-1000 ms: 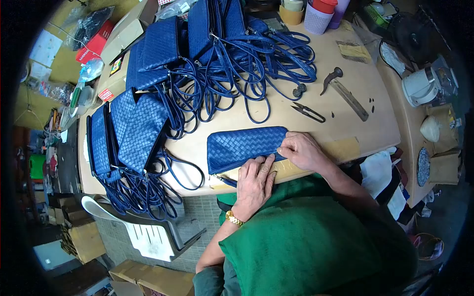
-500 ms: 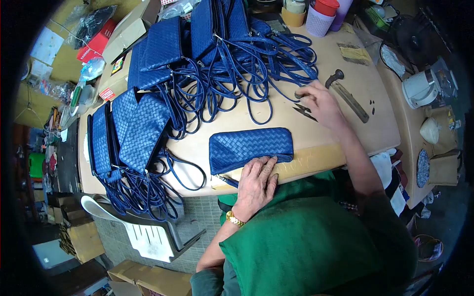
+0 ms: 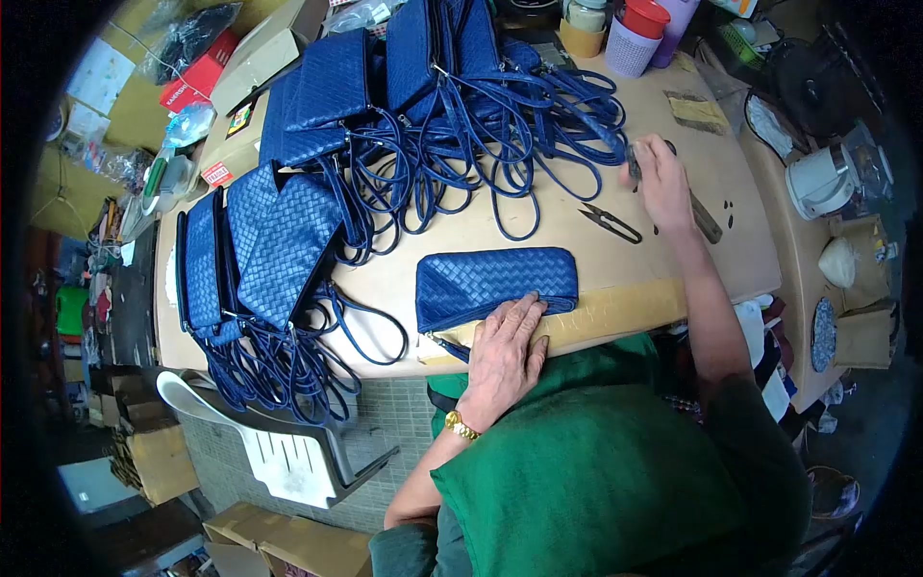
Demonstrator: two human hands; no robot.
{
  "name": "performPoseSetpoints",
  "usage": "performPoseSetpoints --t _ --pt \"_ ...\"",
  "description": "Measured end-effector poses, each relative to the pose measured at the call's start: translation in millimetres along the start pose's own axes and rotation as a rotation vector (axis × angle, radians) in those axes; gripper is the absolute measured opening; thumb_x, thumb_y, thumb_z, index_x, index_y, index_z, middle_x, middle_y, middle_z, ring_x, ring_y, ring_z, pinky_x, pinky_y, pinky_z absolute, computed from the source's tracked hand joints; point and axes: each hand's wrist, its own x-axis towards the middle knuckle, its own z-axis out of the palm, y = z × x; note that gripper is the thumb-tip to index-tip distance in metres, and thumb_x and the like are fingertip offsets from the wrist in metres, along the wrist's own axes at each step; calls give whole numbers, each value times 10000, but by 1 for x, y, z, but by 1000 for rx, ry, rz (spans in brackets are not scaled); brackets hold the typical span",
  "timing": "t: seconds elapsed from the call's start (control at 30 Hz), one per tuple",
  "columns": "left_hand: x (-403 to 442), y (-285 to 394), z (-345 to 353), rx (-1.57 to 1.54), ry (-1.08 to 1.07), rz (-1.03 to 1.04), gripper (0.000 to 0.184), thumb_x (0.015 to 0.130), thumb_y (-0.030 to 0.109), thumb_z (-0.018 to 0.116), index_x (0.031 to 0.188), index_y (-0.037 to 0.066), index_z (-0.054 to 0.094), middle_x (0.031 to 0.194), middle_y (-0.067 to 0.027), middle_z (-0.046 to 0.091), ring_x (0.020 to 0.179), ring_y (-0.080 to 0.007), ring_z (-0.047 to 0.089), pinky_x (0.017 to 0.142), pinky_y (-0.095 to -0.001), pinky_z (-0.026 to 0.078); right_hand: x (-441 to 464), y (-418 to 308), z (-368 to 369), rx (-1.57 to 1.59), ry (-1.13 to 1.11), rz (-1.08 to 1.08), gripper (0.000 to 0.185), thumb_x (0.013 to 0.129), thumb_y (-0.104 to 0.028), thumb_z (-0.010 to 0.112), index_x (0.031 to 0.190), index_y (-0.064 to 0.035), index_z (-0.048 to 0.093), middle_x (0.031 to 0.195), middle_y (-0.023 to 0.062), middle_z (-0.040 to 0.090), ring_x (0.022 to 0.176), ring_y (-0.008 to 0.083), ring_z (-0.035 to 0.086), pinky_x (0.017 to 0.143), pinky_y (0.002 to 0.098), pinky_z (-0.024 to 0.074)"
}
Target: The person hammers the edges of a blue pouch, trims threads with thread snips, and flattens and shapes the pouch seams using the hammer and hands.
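A blue woven pouch [image 3: 495,281] lies flat near the front edge of the table, its strap end hanging at the lower left corner. My left hand [image 3: 505,351] rests on its lower edge, fingers stretched out over it. Further right, my right hand [image 3: 663,188] is raised, its fingers closed around a small dark thing too hidden to name. Behind that hand is the hammer, its wooden handle [image 3: 707,220] showing and its head mostly covered. Thread snips [image 3: 612,223] lie on the table just left of my right wrist.
Several blue woven bags [image 3: 327,82] with tangled straps [image 3: 461,154] cover the back and left of the table. A lilac cup [image 3: 633,50] stands at the back beside a jar. A worn yellowish pad [image 3: 696,112] lies back right. A white chair [image 3: 279,462] stands at the lower left.
My right hand has moved right and away from the snips toward the hammer, carrying a small dark thing. The left hand stays on the pouch. The view has shifted slightly.
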Motion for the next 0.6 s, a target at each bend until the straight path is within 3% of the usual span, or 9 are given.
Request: performPoseSetpoints --t 0.07,0.13,0.17,0.23,0.37,0.43,0.47,0.6 --pt "0 0 1 -1 -7 1 484 784 107 668 1246 28 549 1269 -131 541 1121 -321 507 962 -420 407 -19 -15 -10 443 -334 339 291 991 -300 493 1015 -41 624 765 -16 602 632 166 596 650 265 494" --pt "-1 0 2 20 -3 -3 497 786 109 668 1258 28 540 1268 -145 529 1122 -327 505 962 -421 407 -40 -33 -9 476 -693 429 184 978 -201 523 1084 -80 613 815 -25 581 744 73 545 669 228 462" --pt "-1 0 2 16 -5 0 497 786 109 668 1258 28 540 1268 -145 529 1122 -327 505 962 -421 407 -48 -32 -4 474 -690 433 184 978 -201 523 1084 -80 613 815 -25 581 744 73 545 669 228 462" --pt "-1 1 3 33 9 -24 492 786 115 669 1254 29 544 1255 -163 521 1121 -337 503 959 -430 412 -61 -29 10 620 -913 87 220 907 -93 608 1126 -84 615 907 13 586 811 77 543 678 233 465" --pt "0 -2 1 39 -1 -21 457 809 132 649 1247 37 557 1240 -151 519 1129 -313 498 960 -409 416 -73 -54 22 549 -874 66 314 782 34 682 1081 -54 649 965 56 576 852 107 552 704 253 473" --pt "0 -5 -3 -92 8 -9 428 785 81 661 1201 16 586 1209 -159 549 1107 -321 521 955 -402 432 -78 -55 35 397 -978 -172 291 699 89 708 969 -12 667 955 67 585 836 143 564 718 285 477" --pt "0 -6 -2 -90 9 -12 428 785 81 661 1201 16 586 1209 -159 549 1107 -321 521 955 -402 432 -78 -60 38 322 -984 -113 194 686 90 715 844 13 634 921 86 588 816 212 579 712 335 465" --pt "-1 -10 2 -143 109 -8 398 745 10 665 1141 10 631 1153 -159 613 1039 -325 578 922 -386 468 -74 -54 37 132 -969 -291 178 697 42 724 764 20 561 845 109 581 788 272 579 706 378 444"
